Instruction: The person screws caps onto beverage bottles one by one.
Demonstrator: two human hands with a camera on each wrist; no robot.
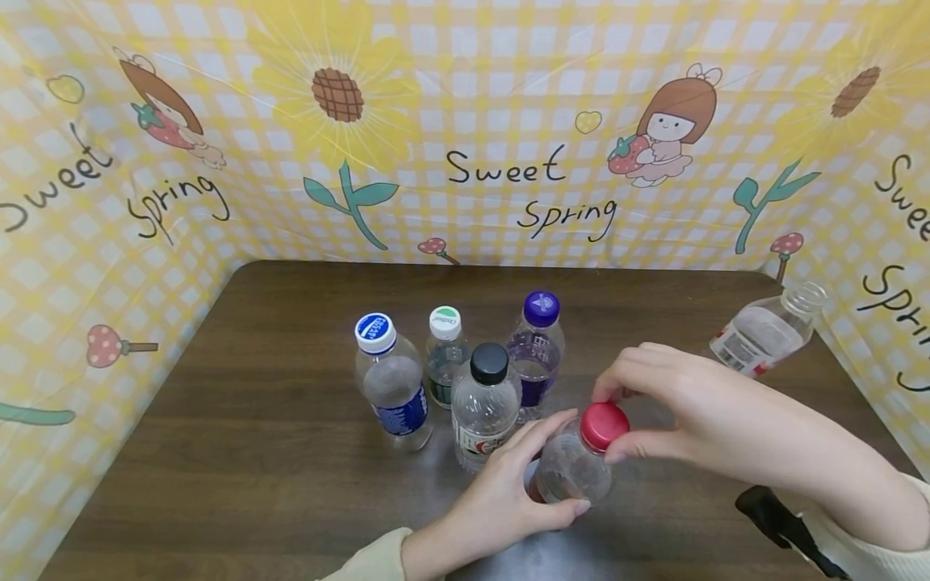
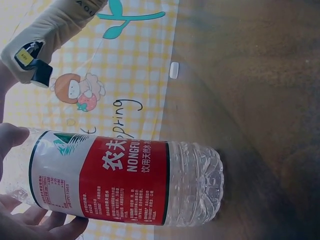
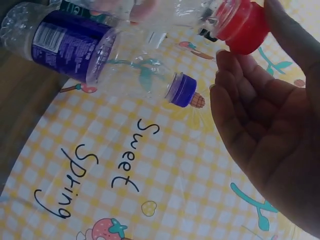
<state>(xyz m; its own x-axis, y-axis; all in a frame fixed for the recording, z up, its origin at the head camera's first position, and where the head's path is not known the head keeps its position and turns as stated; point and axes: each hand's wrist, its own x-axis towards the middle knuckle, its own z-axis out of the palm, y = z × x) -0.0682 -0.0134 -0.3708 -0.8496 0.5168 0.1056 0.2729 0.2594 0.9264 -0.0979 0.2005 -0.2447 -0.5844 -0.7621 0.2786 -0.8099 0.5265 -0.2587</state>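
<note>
My left hand (image 1: 501, 496) grips a clear plastic water bottle (image 1: 570, 470) around its body, thumb on the near side. The bottle's red and white label (image 2: 125, 175) shows in the left wrist view, with the clear ribbed base beyond it. On top sits a red cap (image 1: 605, 426). My right hand (image 1: 672, 399) pinches that cap between thumb and fingers. In the right wrist view the cap is still against the bottle's neck. Directly left of the held bottle stands a clear bottle with a black cap (image 1: 490, 364).
Behind stand bottles with a blue-and-white cap (image 1: 375, 333), a white cap (image 1: 446, 323) and a purple cap (image 1: 542, 309). An uncapped bottle (image 1: 770, 331) is at the far right, beyond my right forearm. Patterned cloth (image 1: 479, 97) walls the dark wooden table (image 1: 240, 452).
</note>
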